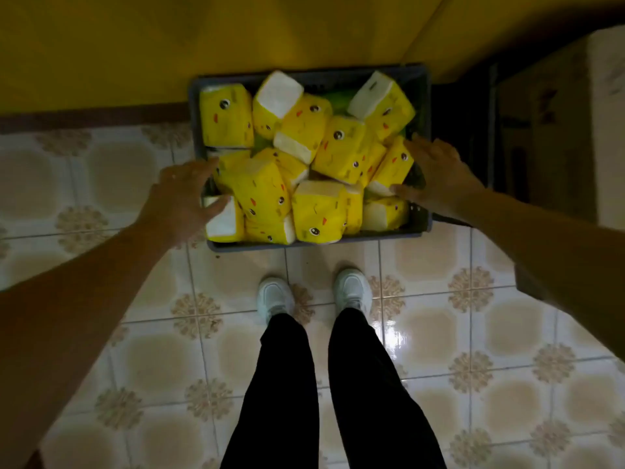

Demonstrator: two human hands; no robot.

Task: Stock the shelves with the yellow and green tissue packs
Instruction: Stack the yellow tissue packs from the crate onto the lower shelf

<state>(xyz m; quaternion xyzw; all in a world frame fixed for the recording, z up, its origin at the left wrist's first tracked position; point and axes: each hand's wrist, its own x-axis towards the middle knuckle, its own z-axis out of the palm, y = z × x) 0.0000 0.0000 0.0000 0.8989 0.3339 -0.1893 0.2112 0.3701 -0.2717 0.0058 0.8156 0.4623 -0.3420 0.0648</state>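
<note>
White shoes (313,294) stand just before the dark grey plastic crate (426,214), where spread left hand (182,194) and right hand (439,170), holding nothing, should grip opposite rims evenly, keeping its heaped yellow chick-printed tissue packs (341,148) level.

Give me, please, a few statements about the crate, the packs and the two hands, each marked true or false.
1. The grey crate stands on the tiled floor. True.
2. The crate is nearly empty. False: yellow tissue packs are heaped up in it.
3. The left hand has lifted a pack clear of the crate. False: it is at the crate's left side, every pack still inside.
4. The right hand is at the crate's right side, fingers spread. True.
</note>
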